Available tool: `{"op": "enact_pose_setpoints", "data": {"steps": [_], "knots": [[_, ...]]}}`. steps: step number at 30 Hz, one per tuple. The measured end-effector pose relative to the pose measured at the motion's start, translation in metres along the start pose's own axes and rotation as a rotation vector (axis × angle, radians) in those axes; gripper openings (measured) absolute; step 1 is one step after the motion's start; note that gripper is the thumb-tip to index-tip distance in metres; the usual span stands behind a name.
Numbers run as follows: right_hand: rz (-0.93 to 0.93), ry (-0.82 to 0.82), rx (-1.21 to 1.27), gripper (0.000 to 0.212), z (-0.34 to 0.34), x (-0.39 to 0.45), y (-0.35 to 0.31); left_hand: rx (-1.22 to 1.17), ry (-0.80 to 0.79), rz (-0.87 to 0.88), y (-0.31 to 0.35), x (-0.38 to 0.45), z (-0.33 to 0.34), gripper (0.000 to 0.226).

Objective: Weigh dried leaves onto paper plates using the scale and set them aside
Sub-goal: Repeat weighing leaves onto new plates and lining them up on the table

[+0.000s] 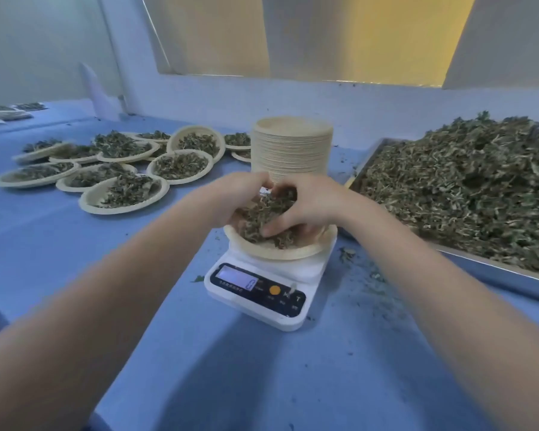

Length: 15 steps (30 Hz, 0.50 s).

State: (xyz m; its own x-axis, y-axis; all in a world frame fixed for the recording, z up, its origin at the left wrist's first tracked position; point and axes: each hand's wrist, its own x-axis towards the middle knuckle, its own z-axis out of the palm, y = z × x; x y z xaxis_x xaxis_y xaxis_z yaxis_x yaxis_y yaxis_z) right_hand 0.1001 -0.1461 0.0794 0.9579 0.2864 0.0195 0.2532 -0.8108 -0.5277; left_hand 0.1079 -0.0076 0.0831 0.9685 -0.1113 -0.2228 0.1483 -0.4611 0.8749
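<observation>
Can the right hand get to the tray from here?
Probably yes. The tray of leaves lies just right of the right hand, open-topped, nothing between. But that hand and the left hand are cupped round leaves on the plate.

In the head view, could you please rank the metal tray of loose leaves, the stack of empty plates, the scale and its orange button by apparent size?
1. metal tray of loose leaves, cut off at the frame edge
2. scale, nearer the camera, so its lead over the stack is unsure
3. stack of empty plates
4. orange button
</observation>
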Motion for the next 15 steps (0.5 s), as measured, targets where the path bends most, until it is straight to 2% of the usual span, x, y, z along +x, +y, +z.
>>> {"op": "enact_pose_setpoints", "data": {"steps": [3,5,8,12,15], "knots": [[0.065,-0.111,-0.012,0.091,-0.014,-0.005,0.005,0.041,0.028,0.076,0.001,-0.004,-0.023,0.037],[0.086,-0.079,-0.010,0.087,-0.023,-0.007,0.008,0.029,0.047,0.122,0.005,-0.006,-0.033,0.035],[0.084,0.010,0.037,0.067,-0.031,-0.008,0.010,-0.003,0.114,0.165,0.009,-0.003,-0.038,0.029],[0.013,0.219,0.100,0.016,-0.025,-0.003,0.013,-0.042,0.168,0.216,0.004,0.004,-0.033,0.024],[-0.014,0.336,0.142,0.011,-0.013,0.005,0.016,-0.092,0.239,0.372,-0.008,0.008,-0.023,0.016]]}}
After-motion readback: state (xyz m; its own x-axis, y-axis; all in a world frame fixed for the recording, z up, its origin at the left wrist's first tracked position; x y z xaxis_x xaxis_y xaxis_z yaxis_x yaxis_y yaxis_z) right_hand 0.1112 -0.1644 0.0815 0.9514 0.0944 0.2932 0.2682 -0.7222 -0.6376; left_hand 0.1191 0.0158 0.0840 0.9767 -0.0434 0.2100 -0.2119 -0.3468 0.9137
